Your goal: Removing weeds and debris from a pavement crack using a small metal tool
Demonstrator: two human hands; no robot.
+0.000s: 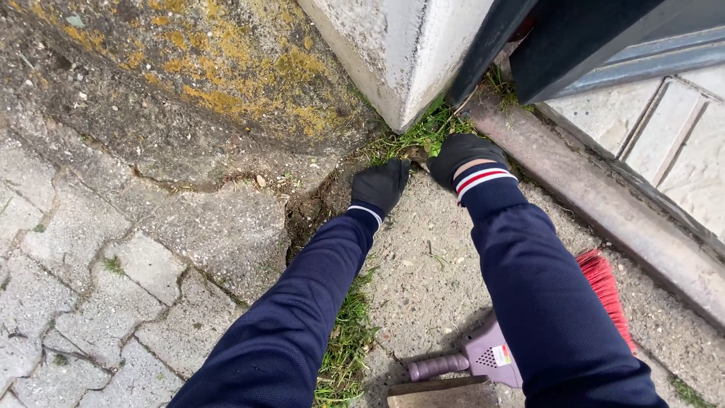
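Outdoors in flat daylight, on cracked grey paving stones (83,302) beside rough concrete ground (430,264) with grass in the seams. Behind, a low moss-stained concrete slope (211,68) meeting a pale pillar corner (393,53). To the right, a dark metal gate (574,38) above a rusty ground rail (604,204) and lighter tiles (680,143).

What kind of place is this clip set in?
Likely an outdoor gateway: a concrete pillar with a dark metal gate, cracked paving, and weeds by both gloved hands.
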